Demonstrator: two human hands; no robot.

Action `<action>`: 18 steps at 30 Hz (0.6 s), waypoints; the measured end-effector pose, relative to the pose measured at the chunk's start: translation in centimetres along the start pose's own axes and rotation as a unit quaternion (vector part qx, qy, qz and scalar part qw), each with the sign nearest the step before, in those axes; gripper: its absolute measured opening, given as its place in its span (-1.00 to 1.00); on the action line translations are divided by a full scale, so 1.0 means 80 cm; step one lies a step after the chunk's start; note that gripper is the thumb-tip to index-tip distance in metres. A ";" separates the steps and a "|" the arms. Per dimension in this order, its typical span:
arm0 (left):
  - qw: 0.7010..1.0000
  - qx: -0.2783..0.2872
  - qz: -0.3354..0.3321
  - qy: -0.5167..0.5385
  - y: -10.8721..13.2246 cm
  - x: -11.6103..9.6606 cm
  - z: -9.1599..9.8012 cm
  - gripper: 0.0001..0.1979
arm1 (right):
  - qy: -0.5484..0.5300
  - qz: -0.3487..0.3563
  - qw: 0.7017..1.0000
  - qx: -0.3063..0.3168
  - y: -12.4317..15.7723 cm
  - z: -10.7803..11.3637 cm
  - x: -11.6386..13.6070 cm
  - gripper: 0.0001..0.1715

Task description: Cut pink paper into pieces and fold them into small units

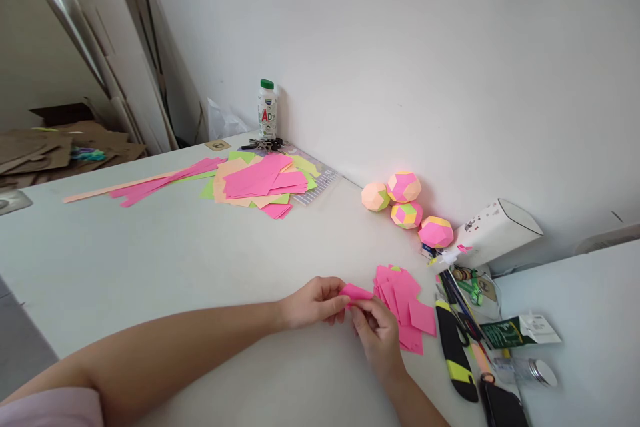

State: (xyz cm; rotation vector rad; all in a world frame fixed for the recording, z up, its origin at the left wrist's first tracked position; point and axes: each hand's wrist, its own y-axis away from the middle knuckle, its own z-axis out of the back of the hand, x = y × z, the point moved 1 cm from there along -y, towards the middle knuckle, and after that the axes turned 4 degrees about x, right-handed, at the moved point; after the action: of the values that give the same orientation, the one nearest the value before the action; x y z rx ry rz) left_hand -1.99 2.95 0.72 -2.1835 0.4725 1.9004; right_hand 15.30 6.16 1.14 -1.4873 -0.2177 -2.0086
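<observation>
Between both hands (pixel 345 313), pink paper (pixel 356 292).

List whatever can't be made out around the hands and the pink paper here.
Head view only:
- pink paper piece: its folds and full outline are covered by the fingers of the left hand and right hand.
- pile of pink pieces: they overlap, so no count.
- bottle: label print too small to read.
- black object: cut off by the bottom edge.
</observation>
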 end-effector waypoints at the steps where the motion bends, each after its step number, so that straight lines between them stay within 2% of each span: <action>1: 1.000 0.004 0.000 -0.006 0.000 0.000 0.000 -0.66 | -0.006 -0.006 1.000 -0.006 0.000 0.000 -0.001 -0.84; 9: 0.998 -0.013 0.022 -0.054 0.000 -0.003 -0.004 -0.77 | -0.025 -0.032 0.999 -0.021 0.002 -0.001 0.000 -0.83; 18: 0.997 -0.014 0.021 -0.068 -0.002 0.003 -0.002 -0.73 | -0.049 -0.031 0.998 -0.024 0.003 -0.003 -0.003 -0.83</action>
State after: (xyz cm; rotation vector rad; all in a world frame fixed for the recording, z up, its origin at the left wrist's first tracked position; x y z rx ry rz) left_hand -1.77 2.98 0.51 -2.0579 0.4742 2.0734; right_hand 15.27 5.96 0.76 -1.6297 -0.2623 -2.0041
